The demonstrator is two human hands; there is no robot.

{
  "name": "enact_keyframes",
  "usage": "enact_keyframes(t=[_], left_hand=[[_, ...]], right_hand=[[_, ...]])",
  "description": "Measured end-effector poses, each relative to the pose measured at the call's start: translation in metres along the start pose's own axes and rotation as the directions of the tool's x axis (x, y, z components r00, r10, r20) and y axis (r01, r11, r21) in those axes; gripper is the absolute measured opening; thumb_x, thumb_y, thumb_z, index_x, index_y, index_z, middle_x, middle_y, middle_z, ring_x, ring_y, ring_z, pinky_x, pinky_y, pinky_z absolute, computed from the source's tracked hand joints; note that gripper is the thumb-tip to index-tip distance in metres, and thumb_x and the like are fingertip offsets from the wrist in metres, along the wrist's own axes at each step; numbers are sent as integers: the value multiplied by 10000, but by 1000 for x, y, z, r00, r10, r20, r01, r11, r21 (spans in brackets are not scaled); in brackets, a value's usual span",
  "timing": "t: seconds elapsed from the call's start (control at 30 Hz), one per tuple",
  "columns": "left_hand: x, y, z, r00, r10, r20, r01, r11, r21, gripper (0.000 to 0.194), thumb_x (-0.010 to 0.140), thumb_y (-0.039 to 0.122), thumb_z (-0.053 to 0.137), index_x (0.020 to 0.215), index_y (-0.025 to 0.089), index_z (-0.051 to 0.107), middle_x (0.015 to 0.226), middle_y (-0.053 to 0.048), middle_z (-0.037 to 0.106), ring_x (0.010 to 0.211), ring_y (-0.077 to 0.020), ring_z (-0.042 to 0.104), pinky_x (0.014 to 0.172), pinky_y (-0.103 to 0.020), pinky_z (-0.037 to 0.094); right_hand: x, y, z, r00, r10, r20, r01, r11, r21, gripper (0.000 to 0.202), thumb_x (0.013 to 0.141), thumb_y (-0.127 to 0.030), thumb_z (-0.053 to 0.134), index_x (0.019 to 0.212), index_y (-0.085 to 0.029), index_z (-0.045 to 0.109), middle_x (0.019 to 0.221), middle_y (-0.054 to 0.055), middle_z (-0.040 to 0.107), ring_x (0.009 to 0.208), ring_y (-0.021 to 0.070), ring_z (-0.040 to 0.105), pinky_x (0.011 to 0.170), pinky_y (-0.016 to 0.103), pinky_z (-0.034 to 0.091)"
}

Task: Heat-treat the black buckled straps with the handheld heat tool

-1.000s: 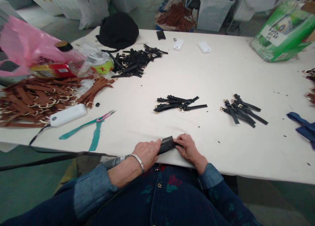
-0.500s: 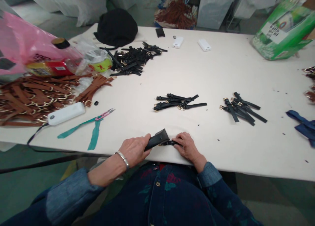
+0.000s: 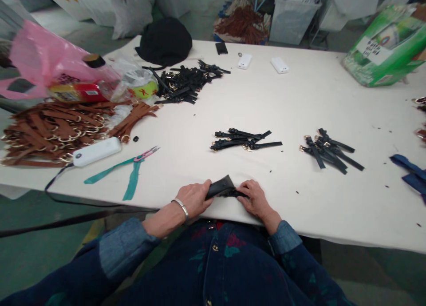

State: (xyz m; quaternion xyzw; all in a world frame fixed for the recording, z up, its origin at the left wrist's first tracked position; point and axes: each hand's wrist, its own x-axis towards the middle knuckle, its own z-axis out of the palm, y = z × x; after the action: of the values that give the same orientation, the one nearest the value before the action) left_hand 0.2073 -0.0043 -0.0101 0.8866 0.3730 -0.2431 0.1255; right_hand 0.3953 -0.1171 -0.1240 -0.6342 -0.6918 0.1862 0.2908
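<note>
At the table's near edge, my left hand point(image 3: 194, 197) is closed round a flat, dark leather piece point(image 3: 221, 187) whose broad end points right and up. Pinched in the fingers of my right hand point(image 3: 255, 200) is a small black buckle strap point(image 3: 238, 193); its left end meets the broad end of the leather piece. My fingers hide much of the strap, and I cannot tell whether the two are joined. Beyond my hands lie one small pile of black buckle straps point(image 3: 233, 139) and a second pile of straps point(image 3: 329, 149) to the right.
Thread snips point(image 3: 146, 154) with green ribbon and a white power bank point(image 3: 97, 152) lie on the left. Behind them are brown straps point(image 3: 49, 130), a pink bag point(image 3: 49, 53) and a black strap heap point(image 3: 186, 81). A green package point(image 3: 379, 53) stands back right.
My left hand has moved right with the leather piece, bringing its broad end up to my right fingers. My right hand stays pinched on the strap. The view has shifted slightly.
</note>
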Motion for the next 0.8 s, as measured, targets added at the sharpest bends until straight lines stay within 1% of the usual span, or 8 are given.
enact_keyframes(t=[0.13, 0.27, 0.37, 0.43, 0.5, 0.6, 0.7, 0.8], left_hand=[[-5, -16, -4, 988, -136, 75, 137, 991, -4, 337, 765, 446, 372, 998, 217, 454, 856, -85, 633, 781, -234, 592, 613, -310, 424], [-18, -20, -8, 982, -151, 115, 152, 988, -7, 308, 744, 455, 407, 966, 248, 458, 833, -65, 635, 752, -221, 593, 586, -290, 413], [-23, -12, -4, 988, -120, 99, 121, 993, -11, 268, 741, 422, 424, 947, 255, 457, 842, -57, 636, 770, -221, 593, 617, -309, 418], [-23, -4, 2, 996, -57, 69, 58, 998, -15, 261, 747, 407, 420, 953, 249, 452, 867, -60, 635, 796, -223, 592, 646, -322, 422], [-19, 4, 6, 1000, 6, 27, -5, 1000, -26, 276, 753, 398, 413, 978, 241, 440, 892, -69, 633, 815, -227, 591, 666, -333, 424], [-9, 11, 10, 1000, 21, -21, -22, 999, -38, 296, 751, 396, 411, 993, 227, 431, 892, -82, 633, 815, -236, 593, 664, -341, 425], [-3, 3, 9, 999, -4, -54, 2, 999, -46, 304, 758, 425, 384, 975, 219, 436, 873, -87, 636, 790, -238, 596, 636, -335, 425], [-5, -15, 8, 993, -111, -45, 108, 993, -52, 325, 761, 450, 363, 966, 210, 440, 855, -91, 636, 771, -234, 597, 610, -322, 421]], right_hand=[[-1, -3, -1, 1000, 0, 10, -1, 1000, 1, 271, 732, -240, 560, 1002, -220, 582, 894, 52, 519, 835, 192, 430, 733, 341, 329], [0, -4, -1, 1000, 10, 6, -10, 1000, -2, 269, 728, -243, 560, 995, -221, 581, 887, 47, 519, 833, 189, 435, 736, 340, 328], [0, -3, -1, 1000, 8, 9, -8, 1000, -2, 263, 735, -248, 557, 995, -224, 579, 882, 44, 518, 834, 187, 437, 735, 338, 327], [0, -3, -1, 1000, 8, 10, -8, 1000, -3, 256, 743, -254, 552, 996, -227, 579, 877, 44, 519, 834, 187, 437, 732, 337, 326], [0, -3, 0, 1000, 10, 7, -10, 1000, -7, 243, 748, -263, 551, 986, -226, 582, 874, 45, 520, 833, 188, 437, 729, 337, 327], [-1, -3, 1, 1000, 25, -12, -25, 1000, -17, 235, 749, -277, 553, 974, -215, 584, 874, 49, 522, 835, 192, 438, 730, 339, 329], [-1, -3, 2, 999, 34, -23, -34, 999, -18, 242, 754, -279, 551, 984, -214, 583, 871, 51, 525, 838, 195, 439, 734, 343, 329], [-2, -3, 3, 1000, 20, -14, -20, 1000, -16, 249, 755, -277, 551, 996, -225, 585, 865, 49, 527, 826, 192, 442, 725, 340, 330]])
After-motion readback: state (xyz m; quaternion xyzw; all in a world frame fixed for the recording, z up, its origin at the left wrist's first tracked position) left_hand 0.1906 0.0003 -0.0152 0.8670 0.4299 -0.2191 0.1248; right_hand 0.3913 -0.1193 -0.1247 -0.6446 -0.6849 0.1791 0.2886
